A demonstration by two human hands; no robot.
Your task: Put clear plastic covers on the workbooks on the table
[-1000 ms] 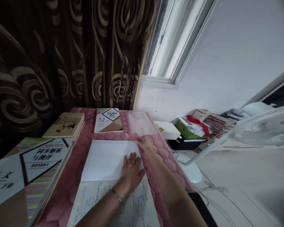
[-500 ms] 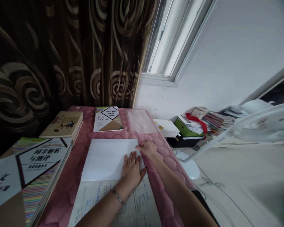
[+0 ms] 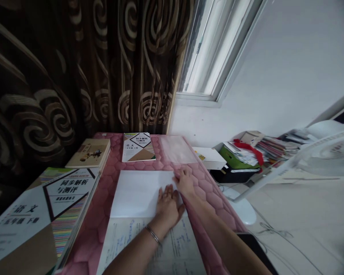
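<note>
Pink quilted cover [image 3: 209, 194] tops the desk beneath both hands. The left hand [image 3: 167, 206], fingers spread, presses flat on a blank white sheet [image 3: 139, 193], the work in hand at this moment. The right hand [image 3: 185, 182] sits at that sheet's far right corner; whether it pinches the edge cannot be told. A page with blue writing [image 3: 149, 244] lies just nearer the wrists. Beyond the fingertips are a pinkish translucent plastic sleeve [image 3: 176, 149] and a green-topped workbook [image 3: 138, 147]; left of the hands, a stack of large white workbooks [image 3: 46, 214].

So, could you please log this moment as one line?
left hand: flat on white paper | right hand: at paper edge | surface: pink mat
</note>
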